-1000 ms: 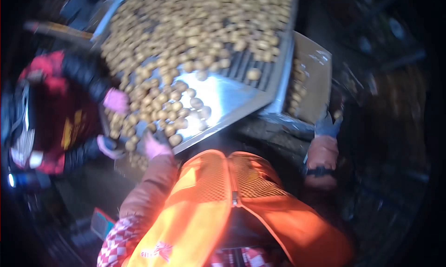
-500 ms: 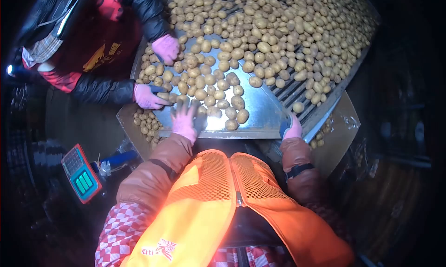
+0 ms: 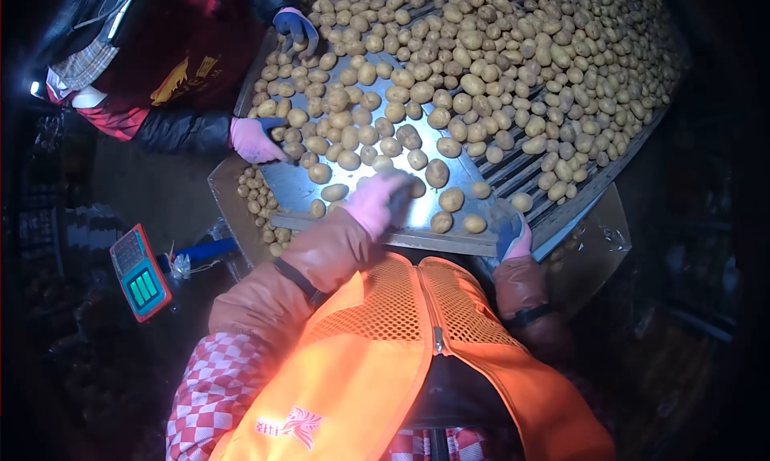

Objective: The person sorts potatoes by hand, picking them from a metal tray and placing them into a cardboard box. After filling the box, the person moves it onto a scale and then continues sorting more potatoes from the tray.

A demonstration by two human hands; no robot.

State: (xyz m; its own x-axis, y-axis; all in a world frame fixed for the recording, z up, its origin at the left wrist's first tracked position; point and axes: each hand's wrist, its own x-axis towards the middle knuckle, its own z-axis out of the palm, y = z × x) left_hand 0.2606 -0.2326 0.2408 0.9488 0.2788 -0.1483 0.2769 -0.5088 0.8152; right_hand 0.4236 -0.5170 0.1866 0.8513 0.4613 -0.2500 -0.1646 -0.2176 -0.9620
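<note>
Shows four gloved hands: the wearer's left hand (image 3: 375, 203) and right hand (image 3: 515, 235), plus two co-worker's hands (image 3: 255, 140) (image 3: 298, 30); includes one metal sheet (image 3: 290, 187), one slatted bed (image 3: 507, 172), one digital scale (image 3: 140, 272), one orange vest (image 3: 369, 349), two cardboard boxes (image 3: 227, 190) (image 3: 597, 240); contains potatoes (image 3: 473, 85) too numerous to count.

The left forearm (image 3: 325, 256) slants forward and inward, and the gloved left hand (image 3: 375, 203) at its end is blurred, its grip unclear. The right forearm (image 3: 521, 286) reaches forward, the gloved right hand (image 3: 516, 235) angled slightly inward, fingers (image 3: 505, 219) directed ahead.
</note>
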